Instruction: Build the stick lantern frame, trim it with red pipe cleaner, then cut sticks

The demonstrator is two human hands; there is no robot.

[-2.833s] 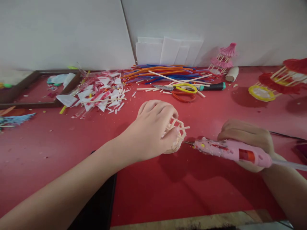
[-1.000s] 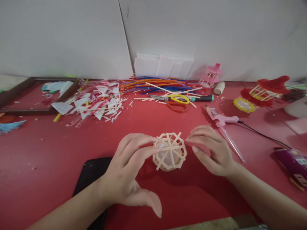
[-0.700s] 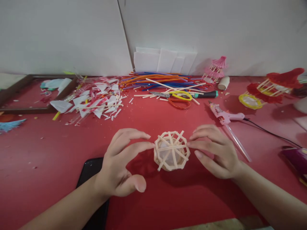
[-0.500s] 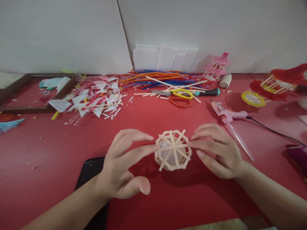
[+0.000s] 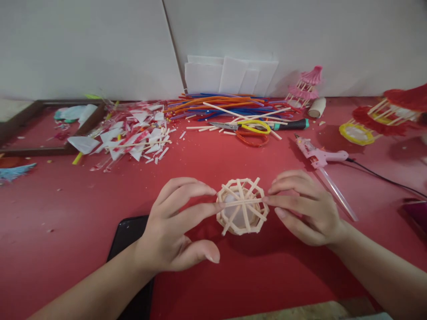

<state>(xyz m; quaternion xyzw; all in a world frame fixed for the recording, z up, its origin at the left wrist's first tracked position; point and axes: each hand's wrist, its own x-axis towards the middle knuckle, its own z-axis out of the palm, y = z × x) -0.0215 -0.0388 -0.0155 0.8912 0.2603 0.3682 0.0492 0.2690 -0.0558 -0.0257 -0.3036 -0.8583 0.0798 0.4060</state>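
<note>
A small round frame of pale wooden sticks stands on the red table, with crossed sticks over its many-sided rim like spokes. Something whitish shows inside it. From the left, my left hand touches the end of the level stick with its index fingertip; the thumb is held well apart. My right hand puts its index fingertip on the opposite end of that stick, its other fingers stretched out. Neither hand is closed round the frame.
A pink glue gun lies at right, its cord trailing off. Behind are scissors, pipe cleaners and loose sticks. Paper scraps and a brown tray are left. A black phone-like slab lies beneath my left forearm.
Both hands stay at the two ends of the stick. My left index fingertip has slid slightly inward along it. The whole view has shifted a little.
</note>
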